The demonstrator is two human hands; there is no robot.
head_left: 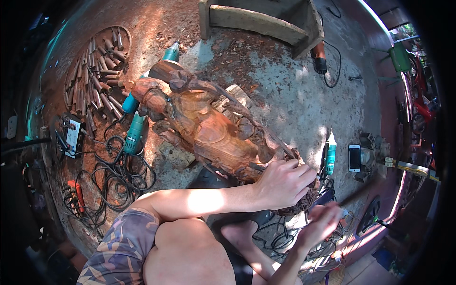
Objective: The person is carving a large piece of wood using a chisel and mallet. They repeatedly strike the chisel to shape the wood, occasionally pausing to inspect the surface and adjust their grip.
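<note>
A large reddish-brown carved wooden figure (209, 123) lies slanted on the ground in front of me. My left hand (285, 183) rests on its near right end, with the fingers closed around a thin dark chisel (257, 167) set against the wood. My right hand (324, 222) is just below and to the right, blurred by motion. It grips a wooden mallet handle (363, 190) that points up to the right. My bare knee (185, 251) fills the lower middle of the view.
Several wooden-handled chisels (97, 71) lie fanned out at the upper left. Teal power tools (135, 134) and tangled black cables (118, 183) lie left of the figure. Another teal tool (330, 154) and a white phone (354, 157) lie at the right. A wooden bench (266, 23) stands at the top.
</note>
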